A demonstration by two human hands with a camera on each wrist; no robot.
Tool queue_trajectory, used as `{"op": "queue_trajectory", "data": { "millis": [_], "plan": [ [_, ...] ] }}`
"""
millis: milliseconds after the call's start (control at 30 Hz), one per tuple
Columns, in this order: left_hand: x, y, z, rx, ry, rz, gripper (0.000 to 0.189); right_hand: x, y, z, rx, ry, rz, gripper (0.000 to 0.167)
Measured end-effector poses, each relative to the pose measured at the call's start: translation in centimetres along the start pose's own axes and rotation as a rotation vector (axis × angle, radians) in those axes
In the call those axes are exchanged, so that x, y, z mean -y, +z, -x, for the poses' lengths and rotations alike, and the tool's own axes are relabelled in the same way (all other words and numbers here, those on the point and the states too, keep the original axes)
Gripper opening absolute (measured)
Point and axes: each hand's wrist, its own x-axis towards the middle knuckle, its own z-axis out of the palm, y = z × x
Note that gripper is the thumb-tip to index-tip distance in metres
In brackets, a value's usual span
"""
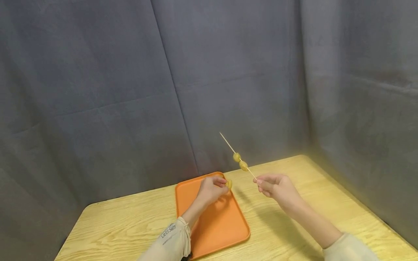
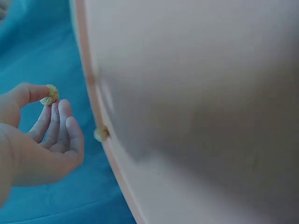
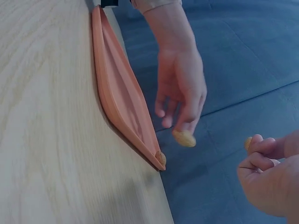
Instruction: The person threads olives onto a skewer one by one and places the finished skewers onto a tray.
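My left hand [image 1: 210, 190] pinches a small yellow-brown ball of food [image 2: 49, 95] between thumb and fingertips, above the far right part of the orange tray [image 1: 225, 224]. Off to the right, my right hand [image 1: 279, 188] pinches the lower end of a thin wooden skewer [image 1: 228, 142], which leans up to the left. Two similar balls [image 1: 243, 165] are threaded near its middle, and the pointed tip is bare. In the right wrist view, the left hand's ball [image 3: 184, 138] hangs from its fingertips. One more ball [image 3: 160, 157] lies in a corner of the tray.
The tray lies on a light wood-grain table [image 1: 130, 221]. Grey cloth curtains [image 1: 130, 90] hang behind the table and along its right side. Shadows of the hands fall on the tray and table.
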Motion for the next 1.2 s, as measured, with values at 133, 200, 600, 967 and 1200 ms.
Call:
{"op": "queue_trajectory", "data": {
  "millis": [133, 200, 600, 967, 1200],
  "plan": [
    [-0.7, -0.9, 1.6, -0.002, 0.064, 0.003, 0.021, -0.4, 0.6, -0.2, 0.003, -0.001, -0.012, 0.036],
    [-1.1, -1.6, 2.4, -0.006, 0.081, 0.018, 0.022, -0.5, 0.9, -0.4, 0.007, -0.003, -0.018, 0.035],
    [-1.0, -4.5, 7.4, 0.044, -0.021, 0.205, 0.029, -1.4, 3.0, -1.5, 0.085, 0.004, -0.054, 0.026],
    [-0.7, -5.4, 11.4, 0.161, -0.205, 0.569, 0.045, -1.2, 2.7, -0.1, 0.119, 0.021, -0.038, 0.027],
    [0.5, -5.6, 12.0, 0.236, -0.306, 0.981, 0.054, -1.3, 0.8, 3.6, 0.107, 0.019, -0.002, 0.029]
  ]
}}
